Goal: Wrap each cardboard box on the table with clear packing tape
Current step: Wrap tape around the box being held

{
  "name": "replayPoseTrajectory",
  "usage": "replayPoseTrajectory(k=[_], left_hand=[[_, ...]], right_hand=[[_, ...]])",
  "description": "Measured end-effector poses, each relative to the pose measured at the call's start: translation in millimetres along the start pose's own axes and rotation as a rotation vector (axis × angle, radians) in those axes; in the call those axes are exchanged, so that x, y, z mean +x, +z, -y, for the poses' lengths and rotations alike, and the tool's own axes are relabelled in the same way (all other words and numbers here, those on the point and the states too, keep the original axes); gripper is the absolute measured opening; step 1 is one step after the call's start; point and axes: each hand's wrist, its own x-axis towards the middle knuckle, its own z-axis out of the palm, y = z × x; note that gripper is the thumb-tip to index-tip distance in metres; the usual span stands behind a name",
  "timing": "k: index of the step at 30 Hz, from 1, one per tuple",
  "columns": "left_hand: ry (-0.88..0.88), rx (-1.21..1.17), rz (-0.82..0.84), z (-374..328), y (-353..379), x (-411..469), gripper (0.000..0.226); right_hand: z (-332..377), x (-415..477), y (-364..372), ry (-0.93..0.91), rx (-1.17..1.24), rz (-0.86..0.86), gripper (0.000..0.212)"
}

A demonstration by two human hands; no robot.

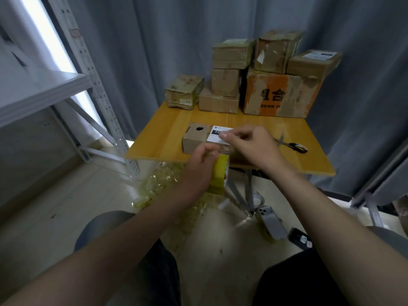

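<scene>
from the head view, my left hand point(199, 161) is closed around a yellowish roll of clear packing tape point(218, 175), holding it just off the near edge of the small wooden table with the orange-yellow top point(159, 138). my right hand point(249, 143) has its fingertips point(224, 135) pinched together above the roll, over the small brown cardboard box with a white printed label point(198, 139); i cannot tell for sure whether a tape end is between them, since the clear film barely shows. that box lies on the table near its front edge, just beyond my hands, with a dark hole in its top face.

a pair of black-handled scissors point(291, 144) lies on the table to the right of my right hand, apart from it. at the back of the table a stack of worn brown cardboard boxes point(229, 69) stands beside a large box with orange printing point(280, 96), and one more small taped box point(184, 91) sits at the left end.

on the pale floor under the table lies a heap of crumpled yellowish tape scraps point(159, 184), and a grey smartphone point(270, 221) lies near the table legs.
</scene>
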Motion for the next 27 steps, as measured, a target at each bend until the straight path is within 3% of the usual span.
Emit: replayPoseTrajectory(k=[3,8,15,21,27], left_hand=[[0.028,-0.110,0.007,-9.3,-6.9,-4.1,0.020],[-0.003,-0.173,0.042,-9.6,-20.0,0.3,0.019],[0.152,-0.077,0.028,-10.2,-31.3,0.1,0.028],[0.220,-0.034,0.057,-4.1,-34.2,-0.6,0.029],[0.309,0.133,0.158,2.5,-34.2,-2.9,0.033]], right_hand=[[24.8,-7.5,9.4,0.143,0.049,0.216,0.039],[39.7,-7.7,14.5,0.180,0.175,0.234,0.017],[40.3,-5.9,8.9,0.251,0.313,0.339,0.021],[31.6,0.2,11.1,0.212,0.346,0.203,0.016],[33.4,-3.9,6.2,0.145,0.319,0.233,0.024]])
